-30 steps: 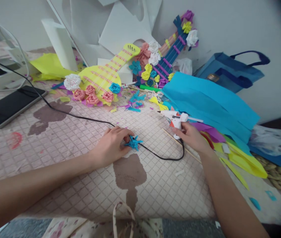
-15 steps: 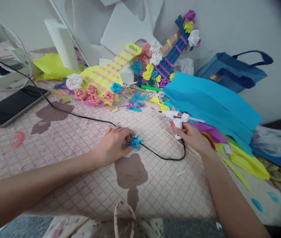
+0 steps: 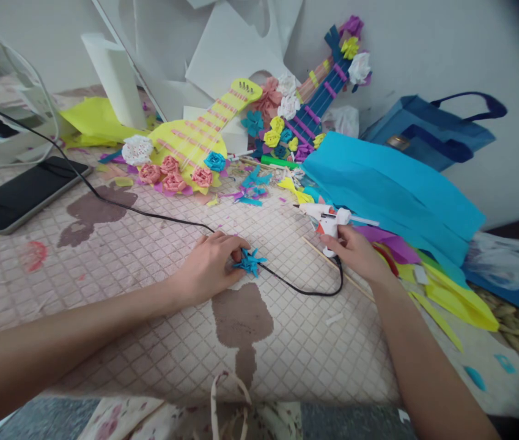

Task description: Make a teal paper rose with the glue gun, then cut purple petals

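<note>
Low over the quilted cloth, my left hand [image 3: 216, 267] is closed, its thumb and fingers pinching a small blue paper flower [image 3: 250, 262] with pointed petals. A black power cord [image 3: 293, 287] passes by the flower and loops up to a white hot glue gun [image 3: 329, 221]. My right hand [image 3: 359, 252] has its fingers around the glue gun's handle, and the nozzle points left, away from the flower. Below the gun lies a thin wooden stick [image 3: 316, 250], partly hidden by my right wrist.
Behind stand a yellow paper guitar [image 3: 190, 137] with paper roses and a dark blue one [image 3: 316, 113]. Blue paper sheets [image 3: 392, 183] and yellow strips [image 3: 463, 299] lie at right, paper scraps [image 3: 252, 183] at the middle. A phone [image 3: 25, 192] rests at left.
</note>
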Demonstrator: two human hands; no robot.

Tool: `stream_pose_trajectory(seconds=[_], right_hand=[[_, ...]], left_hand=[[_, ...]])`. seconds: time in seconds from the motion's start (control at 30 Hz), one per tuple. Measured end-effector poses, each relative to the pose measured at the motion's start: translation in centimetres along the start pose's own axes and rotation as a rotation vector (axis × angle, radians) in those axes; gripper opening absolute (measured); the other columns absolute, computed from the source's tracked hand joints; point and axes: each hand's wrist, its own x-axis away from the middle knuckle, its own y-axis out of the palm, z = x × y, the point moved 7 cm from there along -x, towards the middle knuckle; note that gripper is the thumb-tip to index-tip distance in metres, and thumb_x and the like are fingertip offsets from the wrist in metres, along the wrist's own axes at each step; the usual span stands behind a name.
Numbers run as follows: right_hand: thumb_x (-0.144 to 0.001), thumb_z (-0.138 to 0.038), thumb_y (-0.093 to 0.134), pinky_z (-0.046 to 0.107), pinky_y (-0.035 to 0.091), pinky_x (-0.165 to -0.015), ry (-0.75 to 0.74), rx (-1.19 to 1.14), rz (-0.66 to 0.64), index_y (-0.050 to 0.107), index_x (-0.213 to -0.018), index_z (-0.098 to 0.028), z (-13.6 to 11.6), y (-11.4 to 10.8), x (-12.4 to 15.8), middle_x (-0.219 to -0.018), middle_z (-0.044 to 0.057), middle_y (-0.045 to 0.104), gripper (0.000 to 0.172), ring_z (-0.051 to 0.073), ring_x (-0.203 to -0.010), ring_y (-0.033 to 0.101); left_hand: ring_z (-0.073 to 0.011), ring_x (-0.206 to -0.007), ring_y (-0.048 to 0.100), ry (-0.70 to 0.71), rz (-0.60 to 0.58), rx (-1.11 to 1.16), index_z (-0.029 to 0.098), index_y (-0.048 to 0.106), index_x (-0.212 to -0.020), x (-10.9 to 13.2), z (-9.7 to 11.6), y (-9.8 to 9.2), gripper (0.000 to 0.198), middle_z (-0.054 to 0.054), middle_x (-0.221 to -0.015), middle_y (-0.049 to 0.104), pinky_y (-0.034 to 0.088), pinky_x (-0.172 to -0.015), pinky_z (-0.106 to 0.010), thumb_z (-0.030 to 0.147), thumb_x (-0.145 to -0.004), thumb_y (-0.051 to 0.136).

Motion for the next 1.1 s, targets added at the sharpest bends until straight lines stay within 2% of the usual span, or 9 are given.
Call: stream_pose_trajectory(seconds=[0.17, 0.6, 0.8, 1.1], right_hand=[[-0.082, -0.051, 0.054, 0.033, 0.050, -0.059, -0.039, 0.003, -0.001, 0.059, -0.097, -0.017, -0.27, -0.04, -0.07, -0.089, 0.009, 0.068, 0.038, 0.023, -0.073, 0.062], [-0.080, -0.054, 0.054, 0.034, 0.050, -0.060, -0.009, 0.005, 0.006, 0.060, -0.098, -0.017, -0.10, 0.02, 0.05, -0.088, 0.010, 0.068, 0.042, 0.024, -0.073, 0.062], [-0.082, -0.048, 0.054, 0.035, 0.051, -0.062, 0.011, -0.004, -0.007, 0.059, -0.098, -0.017, -0.03, 0.05, 0.07, -0.091, 0.010, 0.067, 0.035, 0.024, -0.075, 0.062], [-0.082, -0.046, 0.054, 0.035, 0.051, -0.062, -0.022, -0.024, -0.003, 0.059, -0.101, -0.017, -0.09, 0.01, 0.05, -0.093, 0.010, 0.067, 0.035, 0.024, -0.076, 0.062]], left_hand=[[-0.0212, -0.089, 0.057, 0.004, -0.005, 0.019, 0.021, 0.056, -0.105, -0.01, 0.00, -0.03, 0.032, 0.000, -0.087, 0.065, 0.042, -0.082, -0.037, 0.020, -0.075, 0.065], [-0.0217, -0.091, 0.057, 0.021, -0.024, 0.028, 0.021, 0.055, -0.108, 0.11, -0.12, -0.10, 0.036, -0.001, -0.090, 0.065, 0.042, -0.083, -0.036, 0.025, -0.075, 0.067], [-0.0218, -0.093, 0.057, 0.021, -0.041, 0.038, 0.021, 0.053, -0.111, 0.21, -0.06, -0.12, 0.040, -0.001, -0.091, 0.064, 0.042, -0.083, -0.037, 0.025, -0.074, 0.067], [-0.0209, -0.093, 0.057, 0.036, -0.052, 0.087, 0.020, 0.051, -0.115, 0.27, -0.27, -0.62, 0.043, -0.002, -0.093, 0.063, 0.045, -0.084, -0.037, 0.019, -0.075, 0.065]])
